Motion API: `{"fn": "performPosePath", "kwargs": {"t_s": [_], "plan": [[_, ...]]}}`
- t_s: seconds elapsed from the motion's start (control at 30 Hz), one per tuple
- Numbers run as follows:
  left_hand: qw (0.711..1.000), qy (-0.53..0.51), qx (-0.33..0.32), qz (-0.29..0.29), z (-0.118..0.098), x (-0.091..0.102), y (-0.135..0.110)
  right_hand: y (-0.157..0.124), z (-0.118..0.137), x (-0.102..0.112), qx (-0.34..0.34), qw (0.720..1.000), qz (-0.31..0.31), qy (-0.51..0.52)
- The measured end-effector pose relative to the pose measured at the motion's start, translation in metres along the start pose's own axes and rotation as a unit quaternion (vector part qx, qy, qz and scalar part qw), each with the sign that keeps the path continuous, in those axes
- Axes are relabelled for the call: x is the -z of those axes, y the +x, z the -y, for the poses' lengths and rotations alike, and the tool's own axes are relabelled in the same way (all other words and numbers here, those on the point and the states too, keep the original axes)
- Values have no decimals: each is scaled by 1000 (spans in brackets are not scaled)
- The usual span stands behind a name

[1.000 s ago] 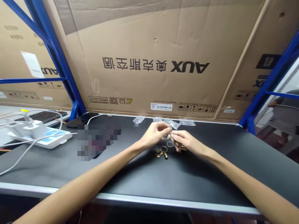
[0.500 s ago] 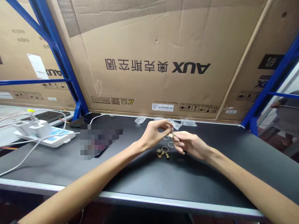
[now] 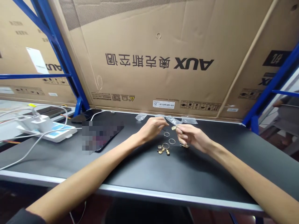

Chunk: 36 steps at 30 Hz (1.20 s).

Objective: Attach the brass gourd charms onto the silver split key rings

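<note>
My right hand [image 3: 190,137] pinches a small brass charm [image 3: 174,127] between thumb and fingertips. My left hand [image 3: 151,129] is just left of it, fingers curled together, with nothing visible in them. Below the hands on the black bench top [image 3: 198,177] lie thin metal split rings [image 3: 166,134] [image 3: 172,141] and a ring [image 3: 165,145] linked to a cluster of brass charms [image 3: 162,150]. Another small brass piece [image 3: 184,145] lies partly hidden under my right hand.
Clear plastic bags [image 3: 141,116] lie along the back of the bench. To the left are a pixelated patch [image 3: 102,137] and a white power strip [image 3: 46,132] with white cables. Large AUX cardboard boxes [image 3: 151,62] stand behind in blue steel shelving [image 3: 273,84].
My hands have parted, the right moving rightward with the brass charm and the left drawing back left. More of the loose rings now shows on the bench.
</note>
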State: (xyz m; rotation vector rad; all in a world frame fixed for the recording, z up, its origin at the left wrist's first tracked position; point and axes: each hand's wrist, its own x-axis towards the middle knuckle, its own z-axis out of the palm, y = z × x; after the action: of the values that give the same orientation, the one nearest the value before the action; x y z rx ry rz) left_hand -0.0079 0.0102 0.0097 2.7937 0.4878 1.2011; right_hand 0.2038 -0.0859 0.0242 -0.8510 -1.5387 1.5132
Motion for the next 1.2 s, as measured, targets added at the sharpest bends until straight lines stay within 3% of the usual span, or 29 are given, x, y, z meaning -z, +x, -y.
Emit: {"fn": "performPosePath", "kwargs": {"t_s": [0.07,0.1,0.13,0.23,0.3,0.4,0.53,0.6,0.7,0.83,1.0,1.1,1.2], "plan": [[995,15,59,72,7,3,-2,-2,8,8,21,989,-19,-142],[990,18,84,109,9,5,-2,-4,12,13,22,971,-27,-236],[984,21,104,144,11,7,-3,-6,16,18,13,941,-41,-335],[967,20,133,216,12,11,-3,-12,24,34,-26,816,-87,-571],[961,18,140,237,11,12,-3,-17,26,43,-71,769,-62,-632],[958,48,137,249,4,14,-2,-22,23,49,-135,736,-27,-663],[964,94,108,226,-14,20,3,-23,21,46,-147,686,-35,-712],[959,68,109,251,-25,23,5,-23,22,43,-143,668,-40,-729],[940,39,122,317,-39,24,6,-23,26,40,-143,655,-47,-741],[926,94,142,336,-47,21,5,-25,31,38,-147,651,-54,-743],[904,138,179,362,-48,22,6,-19,32,25,-50,644,-112,-756],[914,83,208,338,-48,25,7,-13,26,13,8,678,-134,-723],[937,-28,225,268,-47,27,11,-9,17,3,54,748,-126,-649]]}}
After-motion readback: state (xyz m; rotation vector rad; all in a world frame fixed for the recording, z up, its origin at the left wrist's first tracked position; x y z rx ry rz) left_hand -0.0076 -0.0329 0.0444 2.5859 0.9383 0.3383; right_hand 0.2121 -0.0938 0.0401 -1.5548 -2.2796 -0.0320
